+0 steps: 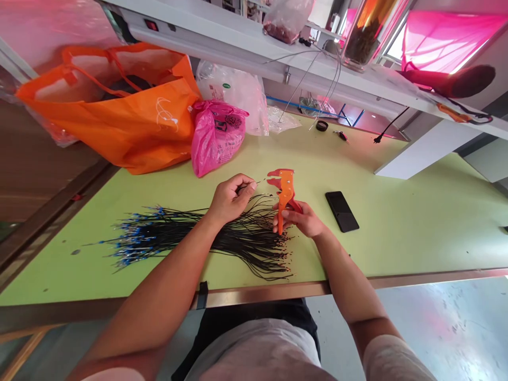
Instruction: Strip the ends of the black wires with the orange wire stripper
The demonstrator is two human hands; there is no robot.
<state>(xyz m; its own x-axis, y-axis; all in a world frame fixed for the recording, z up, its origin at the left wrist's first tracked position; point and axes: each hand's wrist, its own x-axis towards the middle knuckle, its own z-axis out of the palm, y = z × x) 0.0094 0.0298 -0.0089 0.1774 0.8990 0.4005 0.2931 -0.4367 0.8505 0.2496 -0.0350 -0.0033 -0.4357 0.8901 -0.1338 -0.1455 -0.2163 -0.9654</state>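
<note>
Between thumb and fingers, my left hand [233, 197] pinches a thin black wire, its end sticking out to the right. My right hand [301, 218] is wrapped round the handles of an orange and red wire stripper [286, 186], held upright. The stripper's jaws point left toward the wire end, with a small gap between them. Under my forearm and hands lies a big bundle of black wires [190, 233] on the table. Blue-tipped ends fan out at the left, and coppery ends at the right.
A black phone [342, 211] lies right of my right hand on the green table [400, 227]. An orange bag [130, 127] and a pink plastic bag [218, 137] stand at the back left. A white shelf [238, 39] crosses above, with a hair dryer [456, 79] on it.
</note>
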